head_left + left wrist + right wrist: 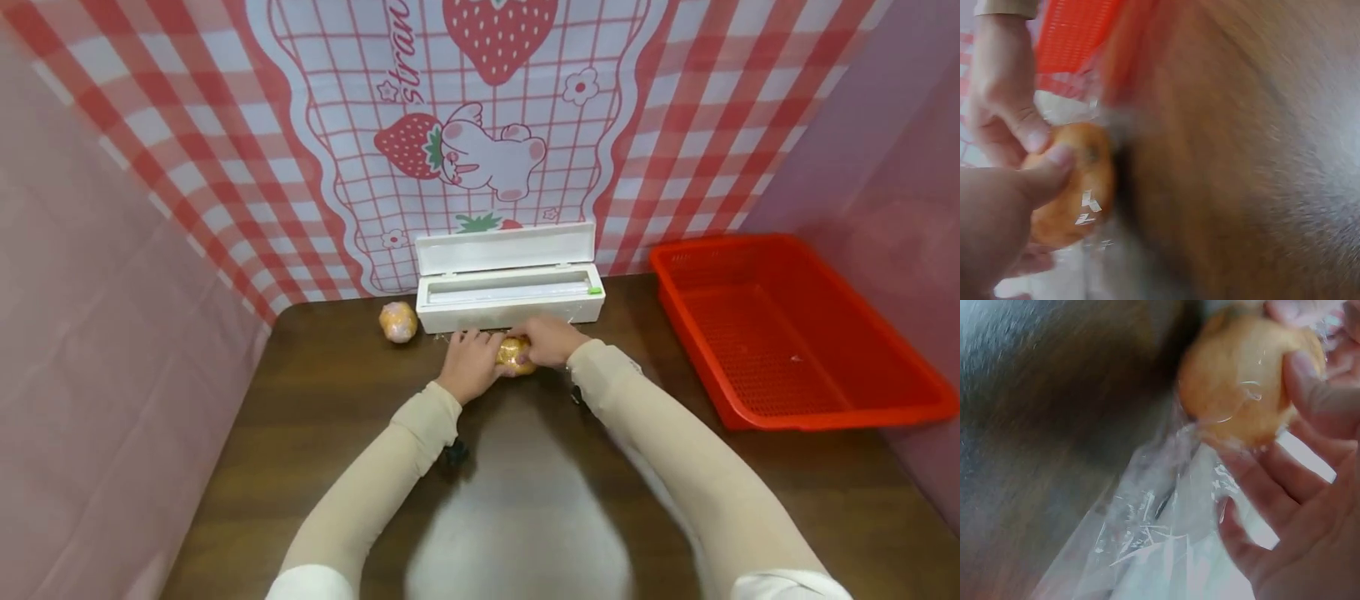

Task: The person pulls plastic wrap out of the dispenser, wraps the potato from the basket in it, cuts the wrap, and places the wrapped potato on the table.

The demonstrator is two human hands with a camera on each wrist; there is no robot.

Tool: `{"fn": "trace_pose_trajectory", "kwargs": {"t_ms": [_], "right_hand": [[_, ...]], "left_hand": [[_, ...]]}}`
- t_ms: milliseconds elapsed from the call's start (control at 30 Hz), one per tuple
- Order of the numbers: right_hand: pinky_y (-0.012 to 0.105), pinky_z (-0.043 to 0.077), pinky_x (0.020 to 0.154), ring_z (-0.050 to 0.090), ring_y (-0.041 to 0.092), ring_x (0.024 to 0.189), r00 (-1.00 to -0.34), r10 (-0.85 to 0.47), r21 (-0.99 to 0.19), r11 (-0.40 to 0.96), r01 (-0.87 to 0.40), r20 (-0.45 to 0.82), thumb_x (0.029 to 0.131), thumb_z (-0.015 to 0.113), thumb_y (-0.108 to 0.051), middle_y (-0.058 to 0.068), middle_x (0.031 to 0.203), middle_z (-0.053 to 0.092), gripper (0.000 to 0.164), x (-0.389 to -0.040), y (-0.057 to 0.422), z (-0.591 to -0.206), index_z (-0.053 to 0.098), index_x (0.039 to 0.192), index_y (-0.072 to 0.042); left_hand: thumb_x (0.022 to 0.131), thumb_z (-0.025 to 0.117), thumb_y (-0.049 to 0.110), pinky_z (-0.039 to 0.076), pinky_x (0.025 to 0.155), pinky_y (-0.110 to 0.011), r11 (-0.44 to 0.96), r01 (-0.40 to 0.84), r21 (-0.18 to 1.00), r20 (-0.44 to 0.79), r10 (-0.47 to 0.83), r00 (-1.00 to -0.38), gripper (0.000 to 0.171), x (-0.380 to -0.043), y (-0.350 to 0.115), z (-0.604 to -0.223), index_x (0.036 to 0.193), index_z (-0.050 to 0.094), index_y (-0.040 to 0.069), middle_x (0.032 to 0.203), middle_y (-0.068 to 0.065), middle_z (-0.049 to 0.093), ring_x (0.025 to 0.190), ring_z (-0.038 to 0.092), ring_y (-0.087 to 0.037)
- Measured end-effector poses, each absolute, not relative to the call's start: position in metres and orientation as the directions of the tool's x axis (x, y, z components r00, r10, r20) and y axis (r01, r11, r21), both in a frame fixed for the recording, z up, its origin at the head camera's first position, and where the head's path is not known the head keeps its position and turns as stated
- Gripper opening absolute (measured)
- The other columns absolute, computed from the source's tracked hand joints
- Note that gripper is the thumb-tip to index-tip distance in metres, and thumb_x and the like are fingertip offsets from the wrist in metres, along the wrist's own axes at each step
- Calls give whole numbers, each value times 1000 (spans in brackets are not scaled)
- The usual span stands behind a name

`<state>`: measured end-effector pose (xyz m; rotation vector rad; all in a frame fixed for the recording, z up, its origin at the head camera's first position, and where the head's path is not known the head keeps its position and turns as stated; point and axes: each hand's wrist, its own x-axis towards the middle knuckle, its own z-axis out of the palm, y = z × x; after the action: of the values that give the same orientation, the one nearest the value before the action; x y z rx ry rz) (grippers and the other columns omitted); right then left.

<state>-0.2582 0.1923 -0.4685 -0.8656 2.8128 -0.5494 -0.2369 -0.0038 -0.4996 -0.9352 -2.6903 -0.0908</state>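
Note:
A round orange-coloured fruit (514,356) is held between both hands just in front of a white cling film box (510,313). From the left, my left hand (471,364) grips it, the thumb pressing its skin in the left wrist view. My right hand (551,340) holds the other side, thumb on the fruit (1247,378) and fingers beneath. Clear cling film (1166,519) clings to the fruit and trails off it in the right wrist view. The box's lid stands up, showing a roll of film (510,292) inside.
A second round fruit (398,322), shiny as if wrapped, lies left of the box on the brown table (322,400). At the right stands a red plastic basket (757,412). A strawberry-patterned checked cloth (345,108) hangs behind the table.

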Motion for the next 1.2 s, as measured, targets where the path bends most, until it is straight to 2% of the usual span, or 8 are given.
{"fn": "trace_pose_trajectory", "kwargs": {"t_ms": [167, 400, 500, 633, 800, 933, 1100, 1200], "right_hand": [[43, 51, 91, 64, 23, 99, -816, -556, -566, 728, -387, -157, 86, 75, -18, 9, 110, 71, 42, -257, 199, -468, 67, 124, -2], [36, 51, 78, 61, 18, 84, -780, -594, -637, 682, -358, -198, 88, 75, -28, 4, 92, 66, 28, -237, 200, -469, 62, 104, -8], [37, 51, 76, 61, 17, 83, -783, -608, -588, 683, -432, -130, 88, 75, -31, 3, 93, 67, 28, -219, 196, -462, 64, 101, -9], [46, 53, 77, 63, 22, 94, -755, -655, -329, 712, -620, 4, 82, 82, -40, 6, 107, 66, 51, -189, 193, -456, 66, 116, -6], [51, 52, 79, 64, 28, 103, -723, -690, -133, 715, -686, 23, 79, 87, -37, 12, 118, 63, 71, -174, 191, -470, 57, 133, -2], [49, 51, 80, 65, 24, 98, -761, -649, -209, 745, -633, -10, 80, 85, -33, 10, 118, 66, 65, -181, 193, -478, 61, 133, -3], [37, 52, 73, 61, 16, 82, -745, -656, -442, 708, -550, -124, 77, 79, -29, 4, 103, 68, 56, -198, 198, -476, 66, 125, -2], [32, 52, 71, 60, 15, 77, -701, -676, -628, 653, -424, -229, 77, 76, -25, 2, 92, 69, 45, -204, 202, -477, 71, 116, -4]], "left_hand": [[87, 68, 60, 51, 78, -42, 768, 587, 257, -13, 610, -792, 62, -241, -6, -483, 127, 64, 13, 106, -2, 72, 91, 66, -19], [90, 69, 54, 52, 77, -32, 705, 545, 454, -194, 675, -712, 59, -226, -19, -473, 124, 64, 6, 103, -3, 70, 85, 63, -14], [91, 67, 54, 51, 72, -30, 703, 563, 435, -199, 684, -701, 57, -218, -25, -471, 125, 62, 8, 99, 0, 68, 80, 62, -12], [94, 62, 55, 53, 74, -35, 708, 576, 409, -196, 685, -702, 56, -210, -27, -471, 127, 61, 9, 102, -1, 69, 85, 65, -16], [101, 42, 62, 39, 106, -57, 783, 589, 202, -234, 622, -747, 69, -197, -25, -468, 148, 51, 12, 150, -12, 49, 136, 46, -33], [100, 45, 62, 14, 113, -71, 782, 623, -23, -189, 608, -771, 79, -179, -17, -468, 159, 32, 12, 160, -14, 35, 148, 25, -39], [86, 75, 45, 8, 108, -78, 758, 648, -82, -63, 644, -762, 93, -161, -5, -482, 157, 31, 4, 139, -15, 56, 139, 40, -40], [80, 83, 35, 11, 106, -79, 772, 633, -54, 0, 634, -774, 83, -159, -2, -493, 147, 42, 7, 124, -11, 64, 128, 51, -37]]}}
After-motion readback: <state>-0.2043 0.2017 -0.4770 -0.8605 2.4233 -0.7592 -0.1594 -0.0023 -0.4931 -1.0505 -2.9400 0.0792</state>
